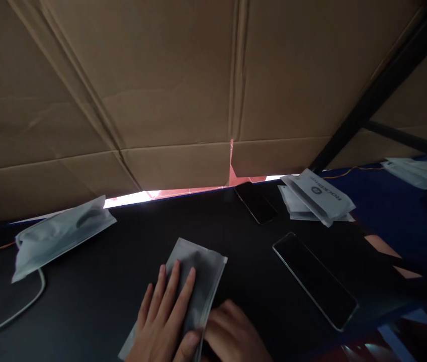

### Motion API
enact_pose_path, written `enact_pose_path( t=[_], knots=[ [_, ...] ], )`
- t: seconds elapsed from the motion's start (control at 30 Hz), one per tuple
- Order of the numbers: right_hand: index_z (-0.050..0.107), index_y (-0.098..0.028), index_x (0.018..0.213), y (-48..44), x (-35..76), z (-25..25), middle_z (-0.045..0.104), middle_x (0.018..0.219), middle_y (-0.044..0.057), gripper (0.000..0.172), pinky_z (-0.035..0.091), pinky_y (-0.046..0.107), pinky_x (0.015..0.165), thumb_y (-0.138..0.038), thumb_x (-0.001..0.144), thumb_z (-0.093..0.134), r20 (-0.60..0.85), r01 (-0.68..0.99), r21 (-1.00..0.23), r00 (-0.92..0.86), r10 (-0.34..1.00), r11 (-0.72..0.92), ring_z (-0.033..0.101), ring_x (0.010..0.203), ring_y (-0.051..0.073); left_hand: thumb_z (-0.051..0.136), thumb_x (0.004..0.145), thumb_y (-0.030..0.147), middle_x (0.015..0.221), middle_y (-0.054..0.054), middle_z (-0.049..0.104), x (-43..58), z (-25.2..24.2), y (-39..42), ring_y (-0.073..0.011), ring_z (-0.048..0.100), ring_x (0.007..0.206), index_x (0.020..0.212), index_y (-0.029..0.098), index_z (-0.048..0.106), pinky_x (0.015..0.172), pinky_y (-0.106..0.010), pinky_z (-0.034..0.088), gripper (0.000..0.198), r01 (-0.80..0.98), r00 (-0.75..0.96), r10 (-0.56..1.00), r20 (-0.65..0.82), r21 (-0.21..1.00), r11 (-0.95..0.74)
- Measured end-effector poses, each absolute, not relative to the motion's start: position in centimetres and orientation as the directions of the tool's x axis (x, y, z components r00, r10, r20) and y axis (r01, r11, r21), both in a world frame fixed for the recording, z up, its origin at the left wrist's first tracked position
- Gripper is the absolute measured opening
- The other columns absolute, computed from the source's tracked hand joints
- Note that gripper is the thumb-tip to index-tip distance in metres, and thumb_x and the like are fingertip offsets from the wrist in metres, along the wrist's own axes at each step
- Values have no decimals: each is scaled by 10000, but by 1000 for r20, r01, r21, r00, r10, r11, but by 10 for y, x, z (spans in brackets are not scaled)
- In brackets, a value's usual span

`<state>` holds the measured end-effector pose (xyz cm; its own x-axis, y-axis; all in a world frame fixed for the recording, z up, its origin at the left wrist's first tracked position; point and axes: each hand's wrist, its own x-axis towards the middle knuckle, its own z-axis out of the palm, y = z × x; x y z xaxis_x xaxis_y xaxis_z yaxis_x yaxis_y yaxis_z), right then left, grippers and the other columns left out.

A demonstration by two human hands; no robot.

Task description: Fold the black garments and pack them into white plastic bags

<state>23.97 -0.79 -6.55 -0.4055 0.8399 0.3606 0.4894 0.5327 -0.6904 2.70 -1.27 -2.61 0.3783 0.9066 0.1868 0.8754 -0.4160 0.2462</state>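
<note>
The left hand (166, 314) lay flat on a thin, frosted plastic bag (202, 278) on the matte black worktop (141, 236), its fingers slightly apart. The right hand (236, 333) curled by the bag's straight edge; I couldn't tell whether its bent fingers pinched it. To the right sat a glossy oblong phone (316, 281), a smaller phone (256, 202) and flat printed pouches (321, 195). Creased brown cardboard (175, 85) rose behind.

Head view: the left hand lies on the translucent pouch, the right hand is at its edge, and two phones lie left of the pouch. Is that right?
Not quite: in the head view, the near phone and far phone lie right of the pouch, not left. The left hand is on it, the right hand at its edge.
</note>
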Motion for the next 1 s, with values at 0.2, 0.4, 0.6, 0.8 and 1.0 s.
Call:
enact_pose_path(
  t=[0.2, 0.4, 0.6, 0.8, 1.0],
  knots=[
    [695, -291, 1277, -15, 202, -92, 840, 1129, 13, 244, 650, 299, 856, -350, 1056, 608, 380, 468, -701, -392, 838, 538, 801, 965, 235, 249, 1143, 401, 1804, -110, 313, 34, -23, -14, -372, 294, 1657, 1769, 264, 75, 1155, -599, 571, 663, 852, 389, 889, 242, 273, -447],
    [743, -310, 1204, -10, 222, -91, 837, 1118, -33, 206, 664, 280, 865, -284, 1025, 644, 364, 443, -677, -493, 790, 588, 795, 930, 207, 463, 1061, 600, 1775, -149, 386, 38, -50, -16, -472, 461, 1572, 1751, 229, 236, 995, -626, 644, 815, 901, 434, 867, 246, -120, -417],
    [748, -303, 1128, -2, 277, -55, 796, 1075, 3, 295, 645, 233, 821, -130, 1040, 526, 285, 555, -713, -328, 901, 428, 790, 920, 164, 525, 946, 800, 1675, -229, 528, 55, -79, -32, -542, 444, 1534, 1725, 193, 337, 1161, -761, 358, 1005, 902, 415, 844, 340, -280, -330],
    [756, -291, 1191, 22, 270, -33, 790, 1155, 71, 316, 637, 360, 869, -395, 1127, 465, 89, 557, -826, -24, 996, 87, 803, 996, 245, 454, 1079, 556, 1699, -133, 524, 57, -34, -1, -490, 535, 1501, 1631, 275, 504, 1043, -777, 522, 622, 879, 475, 831, 291, -102, -466],
    [762, -270, 1099, 56, 258, -31, 802, 1041, 77, 310, 607, 375, 779, -491, 1080, 547, -11, 471, -882, 18, 1000, -18, 793, 905, 274, 423, 1105, 260, 1401, -111, 772, 80, 1, 66, -398, 666, 1384, 1532, 227, 593, 1138, -791, 480, 461, 907, 317, 939, 136, 247, -342]
  ],
)
